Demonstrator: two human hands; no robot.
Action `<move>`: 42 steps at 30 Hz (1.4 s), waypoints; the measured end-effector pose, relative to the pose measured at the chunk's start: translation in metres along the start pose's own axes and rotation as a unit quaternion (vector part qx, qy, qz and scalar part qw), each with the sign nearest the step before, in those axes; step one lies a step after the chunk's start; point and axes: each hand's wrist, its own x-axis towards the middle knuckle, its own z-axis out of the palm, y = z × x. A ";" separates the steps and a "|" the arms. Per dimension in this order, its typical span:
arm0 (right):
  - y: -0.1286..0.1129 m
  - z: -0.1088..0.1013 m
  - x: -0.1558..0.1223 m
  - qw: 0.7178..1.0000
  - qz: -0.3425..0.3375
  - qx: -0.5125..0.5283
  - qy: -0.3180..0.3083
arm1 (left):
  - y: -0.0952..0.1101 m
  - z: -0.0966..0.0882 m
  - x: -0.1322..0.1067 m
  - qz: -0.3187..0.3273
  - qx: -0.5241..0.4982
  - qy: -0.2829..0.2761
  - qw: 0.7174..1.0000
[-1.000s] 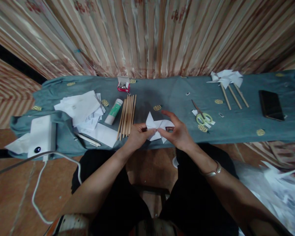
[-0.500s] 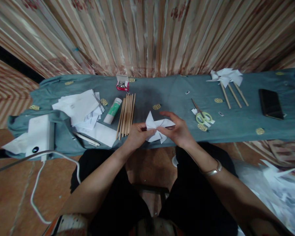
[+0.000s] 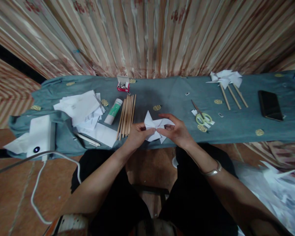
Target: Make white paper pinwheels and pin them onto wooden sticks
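Note:
A white paper pinwheel (image 3: 151,123) is held between my two hands, above the front edge of the cloth-covered table. My left hand (image 3: 137,133) grips its left side, the thumb pressed near the centre. From the right, my right hand (image 3: 178,131) pinches it, thumb at the middle and index finger curved over a blade. The fingers beneath the paper are hidden. Just left of my left hand lies a row of wooden sticks (image 3: 127,115). Green-handled scissors (image 3: 203,117) rest to the right of my right hand.
On the green tablecloth (image 3: 172,95) lie a glue stick (image 3: 113,111), a red box of metal pins (image 3: 123,86), stacked papers (image 3: 80,106), a pen (image 3: 88,140) and a white device (image 3: 40,136) with a cable. Finished pinwheels (image 3: 227,78) and a phone (image 3: 270,105) lie right.
Both hands keep hold of the pinwheel in nearly the same place. Its left blades have shifted very slightly left; the view has moved a little.

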 end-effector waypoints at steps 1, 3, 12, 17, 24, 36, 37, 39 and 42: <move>0.000 0.000 0.000 1.000 0.003 -0.001 0.001 | 0.000 0.000 0.000 -0.001 -0.002 0.000 1.000; 0.000 0.000 0.000 1.000 -0.001 -0.011 0.006 | 0.001 0.000 -0.001 -0.002 -0.004 -0.002 1.000; 0.002 0.000 0.001 0.999 -0.009 -0.029 0.017 | -0.002 -0.001 0.001 0.014 0.005 -0.003 1.000; 0.003 0.001 0.001 0.999 -0.009 -0.044 0.029 | -0.004 -0.003 0.002 0.044 0.030 -0.007 0.999; 0.004 0.002 0.002 0.996 -0.039 -0.074 0.034 | -0.001 -0.003 0.002 0.075 0.075 0.009 0.994; 0.002 0.009 0.014 0.997 0.003 0.067 0.027 | -0.001 -0.007 0.010 0.032 -0.035 0.026 0.999; 0.002 0.010 0.015 0.997 -0.001 0.070 0.028 | -0.001 -0.008 0.011 0.029 -0.040 0.028 0.998; 0.004 0.010 0.018 0.996 -0.009 0.077 0.031 | 0.000 -0.009 0.011 0.023 -0.044 0.034 0.998; 0.005 0.011 0.022 0.995 -0.016 0.091 0.030 | 0.001 -0.010 0.011 0.014 -0.055 0.039 0.998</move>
